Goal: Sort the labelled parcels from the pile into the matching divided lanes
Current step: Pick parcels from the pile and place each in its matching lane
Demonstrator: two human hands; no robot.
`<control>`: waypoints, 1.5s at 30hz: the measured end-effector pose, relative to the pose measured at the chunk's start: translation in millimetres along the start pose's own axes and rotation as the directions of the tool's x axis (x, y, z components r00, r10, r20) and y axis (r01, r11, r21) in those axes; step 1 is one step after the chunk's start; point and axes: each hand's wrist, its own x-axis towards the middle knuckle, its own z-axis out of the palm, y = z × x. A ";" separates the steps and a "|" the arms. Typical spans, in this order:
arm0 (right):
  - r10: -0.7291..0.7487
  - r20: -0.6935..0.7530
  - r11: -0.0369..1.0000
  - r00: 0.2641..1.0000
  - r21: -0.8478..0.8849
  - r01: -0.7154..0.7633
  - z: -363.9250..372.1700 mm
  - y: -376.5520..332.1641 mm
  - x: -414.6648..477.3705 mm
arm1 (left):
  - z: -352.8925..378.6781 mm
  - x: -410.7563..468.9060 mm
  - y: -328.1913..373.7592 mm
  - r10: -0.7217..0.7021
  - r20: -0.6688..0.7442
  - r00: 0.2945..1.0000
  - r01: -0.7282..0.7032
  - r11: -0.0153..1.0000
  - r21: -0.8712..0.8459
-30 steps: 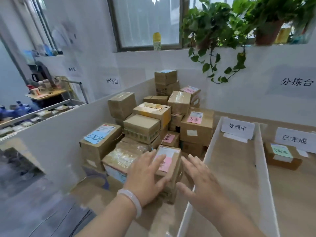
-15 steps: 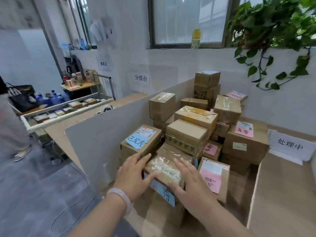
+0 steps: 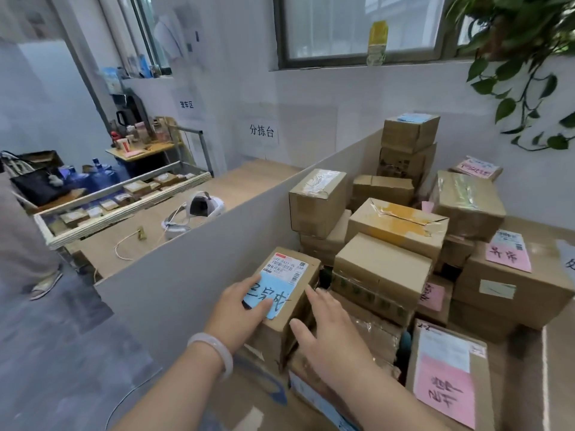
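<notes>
Our left hand [image 3: 239,309] lies on top of a brown cardboard parcel [image 3: 303,284] at the near left of the pile [image 3: 407,135]. Its fingers are relaxed and spread over a blue handwritten note [image 3: 270,293] stuck to the lid, and a white shipping label [image 3: 284,267] sits just beyond the note. A pale bracelet [image 3: 214,349] circles that wrist. Our right hand [image 3: 329,340] is likewise uncurled, its fingers straight along the parcel's right side and the thumb splayed toward us; neither hand closes round the parcel. The parcel stands just beside the grey divider wall [image 3: 186,275], in the lane that holds the pile. To its right sits a plain carton [image 3: 382,275] with a taped band round its front, and behind that is a box patched with yellow tape [image 3: 398,222]. Farther right is a large carton [image 3: 535,290] bearing a pink note. At the bottom right, a flat parcel [image 3: 448,377] with a white label and a pink note leans against the stack. Beyond the divider, on the neighbouring wooden surface [image 3: 249,181], lies a white device [image 3: 199,209] with a cord.
</notes>
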 end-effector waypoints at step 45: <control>0.465 -0.776 0.884 0.426 0.434 -0.175 -98.2 106.4 -467.0 | 199.0 -374.3 199.3 0.764 0.438 0.474 -0.267 0.599 -0.755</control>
